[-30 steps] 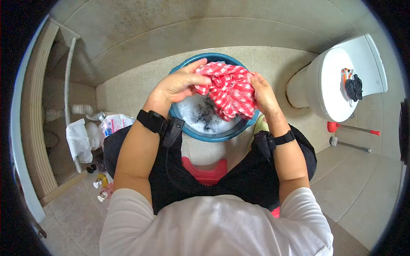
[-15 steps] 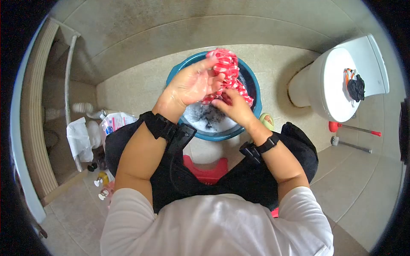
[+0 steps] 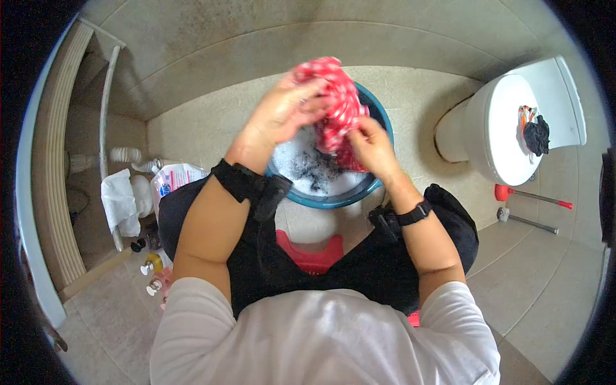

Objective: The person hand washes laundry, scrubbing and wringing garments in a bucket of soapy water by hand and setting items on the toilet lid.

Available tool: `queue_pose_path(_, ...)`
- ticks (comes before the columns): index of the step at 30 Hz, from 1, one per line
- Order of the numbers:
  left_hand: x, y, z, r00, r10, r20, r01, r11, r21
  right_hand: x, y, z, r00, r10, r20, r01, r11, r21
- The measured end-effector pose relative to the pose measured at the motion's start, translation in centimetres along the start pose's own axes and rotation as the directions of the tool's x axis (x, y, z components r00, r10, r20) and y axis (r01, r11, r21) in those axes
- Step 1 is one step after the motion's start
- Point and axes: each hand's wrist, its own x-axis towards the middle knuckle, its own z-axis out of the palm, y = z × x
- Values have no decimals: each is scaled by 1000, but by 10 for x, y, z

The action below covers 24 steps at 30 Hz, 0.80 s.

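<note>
A wet red-and-white patterned cloth point(image 3: 340, 106) is raised over a blue basin point(image 3: 330, 204) of foamy water. My left hand point(image 3: 282, 112), smeared by motion, has its fingers curled against the upper left part of the cloth. Lower down, my right hand point(image 3: 373, 149) pinches the cloth's right edge between thumb and fingers. Dark fabric point(image 3: 316, 168) shows through white suds point(image 3: 292, 163) in the water. Part of the basin's far rim is hidden behind the cloth and my left hand.
A red plastic stool point(image 3: 311, 253) stands between my knees. To the right is a white toilet point(image 3: 504, 128) with a black bundle point(image 3: 536, 135) on its lid, and a red plunger point(image 3: 504, 192) beside it. Pump bottles point(image 3: 154, 264) and a detergent bag point(image 3: 176, 179) stand at left.
The cloth has been lifted and spread, its top shifting up and left with my left hand. My left fingers have gone from spread to curled on it. My right hand moved slightly right.
</note>
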Motion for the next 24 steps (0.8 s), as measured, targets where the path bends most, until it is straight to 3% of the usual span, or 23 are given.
queue_pose_path(1, 1, 10, 0, 967, 116, -226, -62, 971, 233, 2, -13, -12, 998, 6, -56, -3, 998, 59)
queue_pose_path(3, 13, 12, -29, 910, 297, -288, -104, 838, 536, 5, -33, -34, 971, -68, -227, 64, 998, -23)
queue_pose_path(4, 18, 5, -36, 909, 299, -291, -105, 839, 534, 6, -43, -43, 964, -36, -263, 27, 999, -39)
queue_pose_path(5, 22, -4, -42, 892, 398, -216, -138, 694, 707, 8, -45, -48, 945, -100, -312, 72, 992, -100)
queue_pose_path(6, 21, -5, -40, 873, 473, -120, -162, 512, 844, 9, -49, -53, 942, -66, -330, 31, 993, -111)
queue_pose_path(7, 19, -5, -39, 875, 469, -117, -161, 511, 844, 9, -52, -55, 936, -32, -351, -11, 993, -122)
queue_pose_path(8, 15, -6, -38, 734, 678, 38, -168, 127, 978, 10, -52, -55, 921, -36, -387, 3, 996, -84)
queue_pose_path(9, 13, -4, -35, 567, 780, 263, -77, -268, 960, 9, -54, -57, 920, -37, -390, 4, 996, -86)
queue_pose_path(10, 17, -1, -41, 589, 776, 225, -208, -124, 970, 8, -57, -61, 934, 35, -355, -52, 998, -37)
queue_pose_path(11, 17, 1, -42, 586, 778, 226, -209, -125, 970, 7, -61, -65, 944, 105, -313, -107, 994, 11)
queue_pose_path(12, 15, 6, -38, 767, 641, -29, -248, 337, 908, 6, -66, -72, 960, 207, -187, -191, 976, 103)
queue_pose_path(13, 13, 12, -35, 910, 372, -185, -161, 728, 667, 5, -71, -75, 961, 205, -186, -188, 976, 105)
queue_pose_path(14, 11, 12, -28, 895, 387, -222, -212, 807, 551, 4, -76, -78, 985, 171, -16, -160, 949, 273)
queue_pose_path(15, 11, 15, -23, 896, 385, -223, -209, 807, 552, 2, -77, -82, 984, 104, 144, -157, 887, 435)
queue_pose_path(17, 10, 19, -18, 905, 327, -274, -254, 929, 268, 10, -69, -86, 968, 105, 230, -212, 834, 510)
queue_pose_path(19, 22, -6, -43, 915, 321, -243, -228, 911, 344, 27, -41, -79, 973, 210, 92, -229, 852, 471)
queue_pose_path(20, 27, -22, -52, 928, 321, -189, -123, 743, 658, 36, -18, -71, 969, 231, -83, -225, 971, 76)
queue_pose_path(21, 31, -39, -60, 944, 298, -139, -17, 467, 884, 40, 8, -52, 970, 31, -241, -100, 955, -279)
queue_pose_path(22, 32, -59, -65, 960, 272, -61, 6, 196, 981, 36, 27, -34, 972, -97, -213, -32, 847, -530)
queue_pose_path(23, 30, -83, -70, 974, 225, 6, 15, -92, 996, 28, 51, -13, 975, -124, -183, -25, 762, -647)
queue_pose_path(24, 33, -120, -91, 971, 163, -172, 175, -3, 985, 18, 68, 3, 999, 6, -40, -32, 731, -682)
